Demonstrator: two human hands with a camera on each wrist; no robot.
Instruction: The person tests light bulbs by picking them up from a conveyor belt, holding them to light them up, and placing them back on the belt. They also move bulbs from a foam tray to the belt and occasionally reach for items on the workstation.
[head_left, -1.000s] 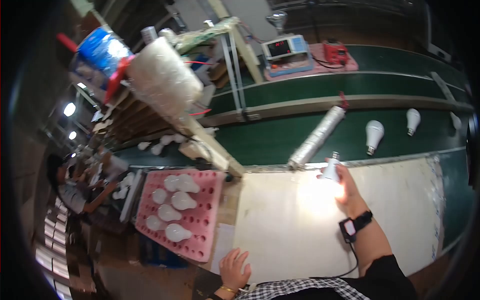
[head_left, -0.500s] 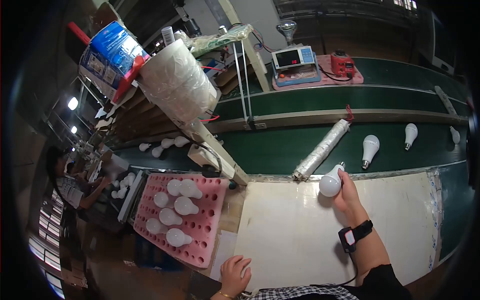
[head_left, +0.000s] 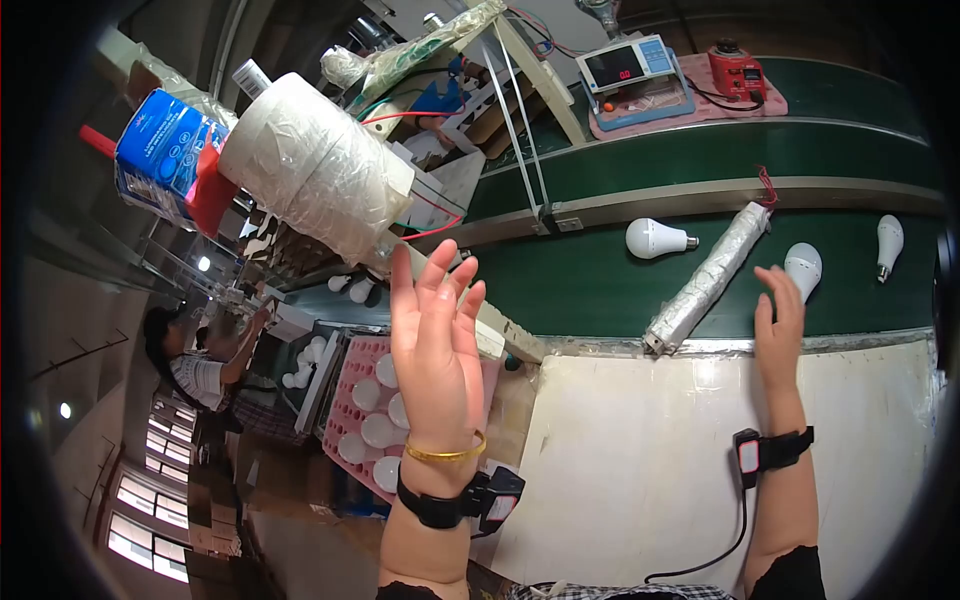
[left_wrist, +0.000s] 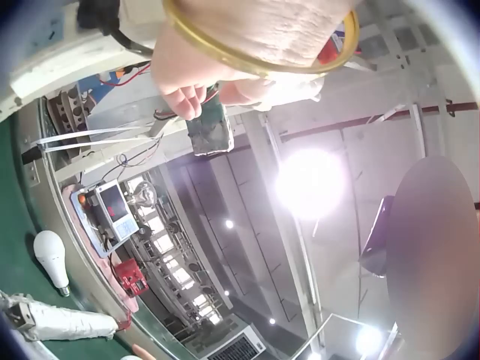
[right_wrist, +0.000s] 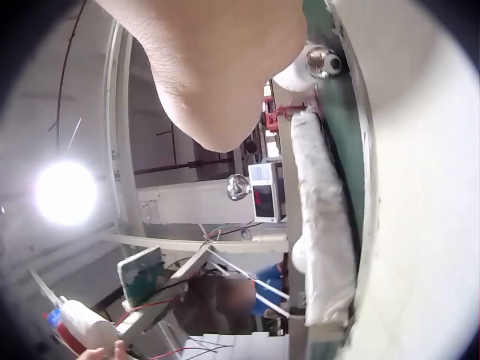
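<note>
My left hand is raised palm up over the pink foam tray, its fingers loosely extended and nothing in it; it also shows in the left wrist view. Over the green belt, my right hand has relaxed fingers close to a white bulb; whether they touch it is unclear. That bulb is partly behind the hand in the right wrist view. Another bulb lies left of the wrapped bar, and a third lies farther right.
A wrapped roll and a blue box stand at upper left. Behind the belt are a digital meter and a red device. A pale board covers the near work surface. Another person sits far left.
The bulb my right hand held now lies left of the wrapped bar. My right hand has moved right, beside another bulb. My left hand has risen from the near edge. The head view has shifted.
</note>
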